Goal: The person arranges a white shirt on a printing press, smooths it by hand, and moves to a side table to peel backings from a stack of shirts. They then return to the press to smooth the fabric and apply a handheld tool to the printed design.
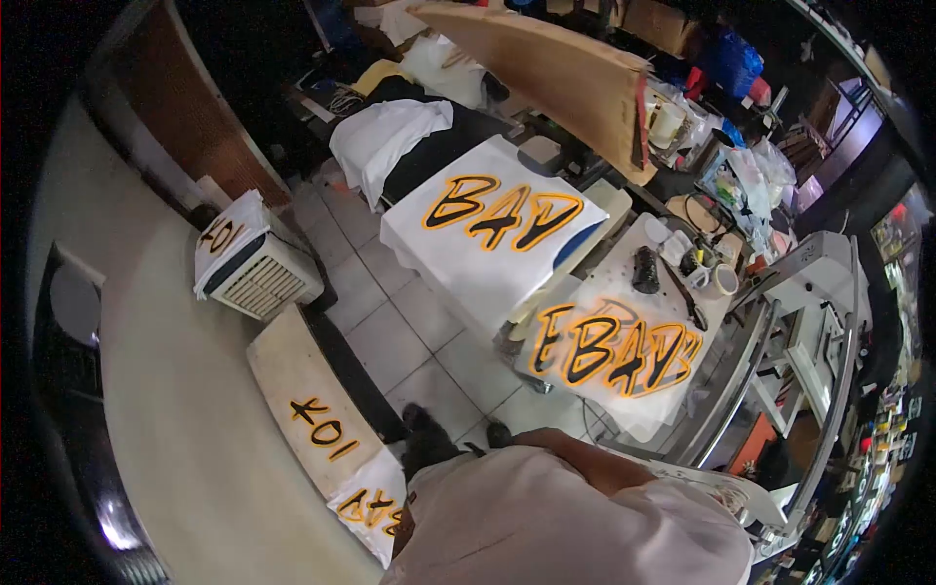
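Neither of my hands shows. A bare forearm (595, 466) runs along the front of my light shirt (575, 526), its hand hidden. Ahead, a white T-shirt-like cloth (463, 258) with black and orange "BAD" lettering lies flat over a board. To its right, a white sheet (624, 405) with overlapping, blurred "BAD" lettering covers the front of a small table (629, 268). On the low bench (283, 356) at my left lies "KOI" lettering (324, 429), and nearer me a white piece (366, 507) bears more lettering, partly hidden by my body.
A white cloth marked "KOI" (229, 234) drapes over a vented box unit (268, 283). Cups (720, 281) and a black-wrapped object (645, 270) stand on the small table. A metal-railed machine (819, 331) stands right; a large brown board (556, 78) leans behind.
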Motion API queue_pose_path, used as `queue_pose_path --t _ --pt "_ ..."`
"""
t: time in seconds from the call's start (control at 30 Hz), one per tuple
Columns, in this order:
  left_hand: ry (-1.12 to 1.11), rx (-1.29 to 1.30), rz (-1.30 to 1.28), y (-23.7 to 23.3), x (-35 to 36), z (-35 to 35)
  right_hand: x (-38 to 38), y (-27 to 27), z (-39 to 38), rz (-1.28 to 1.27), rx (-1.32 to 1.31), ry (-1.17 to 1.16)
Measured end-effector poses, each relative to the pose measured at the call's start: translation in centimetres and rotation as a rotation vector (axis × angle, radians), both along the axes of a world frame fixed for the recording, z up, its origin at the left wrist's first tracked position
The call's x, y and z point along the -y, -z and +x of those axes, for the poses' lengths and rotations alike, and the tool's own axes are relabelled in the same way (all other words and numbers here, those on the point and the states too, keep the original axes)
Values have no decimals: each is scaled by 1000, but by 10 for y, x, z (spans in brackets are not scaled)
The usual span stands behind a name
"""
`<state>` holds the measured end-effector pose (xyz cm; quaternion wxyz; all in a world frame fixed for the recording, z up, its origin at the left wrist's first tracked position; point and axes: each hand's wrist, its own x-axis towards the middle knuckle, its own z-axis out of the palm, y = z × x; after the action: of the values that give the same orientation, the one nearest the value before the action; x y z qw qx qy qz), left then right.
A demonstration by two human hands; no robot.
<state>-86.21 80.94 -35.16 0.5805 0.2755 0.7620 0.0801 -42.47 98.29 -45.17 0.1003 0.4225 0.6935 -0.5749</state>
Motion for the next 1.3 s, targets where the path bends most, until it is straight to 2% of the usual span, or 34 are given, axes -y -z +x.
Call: queue_pose_path --t 0.1,0.2,0.23,0.27,0.3,0.33,0.37,0.4,0.43,0.47,0.5,0.53,0.57,0.6,0.63,0.67,0.7,0.73,0.8,0.87,0.93,1.0,1.07,1.13,1.17,1.2,1.27,1.3 --pt "241 -5 -68 6 -48 -39 -28 -20 -11 -32 3 63" --pt "583 -39 2 17 -146 -83 -75 -71 -24 -6 16 169" --pt "722 -63 56 16 -191 -94 -75 -38 -2 521 -638 51" --pt "813 -91 116 15 -234 -103 -90 -109 -8 -3 -232 302" --pt "890 -111 186 13 -282 -106 -96 -126 -16 -317 -221 692" --pt "944 -127 255 5 -325 -109 -101 -123 -7 -221 -388 722" --pt "981 -133 331 1 -372 -105 -100 -123 -1 -251 -325 966" --pt "1018 -144 408 -4 -419 -100 -110 -130 2 -187 -298 1028" --pt "1053 -159 487 -10 -465 -95 -113 -155 -11 -95 -263 1245" --pt "982 -112 733 -45 -497 -78 -126 -182 -22 28 -221 1453" --pt "1043 -156 734 -71 -537 -64 -139 -193 -22 57 -194 1476" --pt "993 -56 666 -92 -570 -51 -145 -198 -22 230 -129 1555" --pt "1013 71 794 -106 -600 -43 -146 -199 -23 395 -60 1629" --pt "1053 43 830 -125 -625 -30 -150 -191 -19 580 35 1632" --pt "1097 13 864 -135 -645 -20 -151 -161 -6 690 195 1637" --pt "1131 33 855 -124 -665 -18 -168 -193 -21 716 166 1729" --pt "1137 77 999 -109 -692 -16 -178 -200 -21 697 75 1801" --pt "1132 127 1150 -102 -712 -5 -191 -208 -25 653 16 1941" --pt "1106 191 1133 -127 -727 21 -216 -206 -20 885 -6 1945" --pt "1060 225 1102 -140 -730 48 -239 -221 -25 939 -7 1958" --pt "974 282 1314 -150 -731 75 -251 -204 -16 911 -36 1960" --pt "994 322 1248 -142 -742 96 -262 -199 -15 1043 20 1897" --pt "937 426 1236 -121 -755 113 -263 -189 -14 1000 30 1896" --pt "966 400 1276 -115 -772 132 -267 -190 -17 1077 65 1863" --pt "899 356 1327 -109 -785 142 -268 -192 -25 1007 -59 1971" --pt "836 308 1373 -102 -798 148 -265 -197 -32 1003 -61 1981" --pt "878 202 1333 -86 -822 146 -249 -198 -47 828 -47 2058" --pt "872 251 1128 -72 -835 144 -237 -185 -53 749 -109 2089"
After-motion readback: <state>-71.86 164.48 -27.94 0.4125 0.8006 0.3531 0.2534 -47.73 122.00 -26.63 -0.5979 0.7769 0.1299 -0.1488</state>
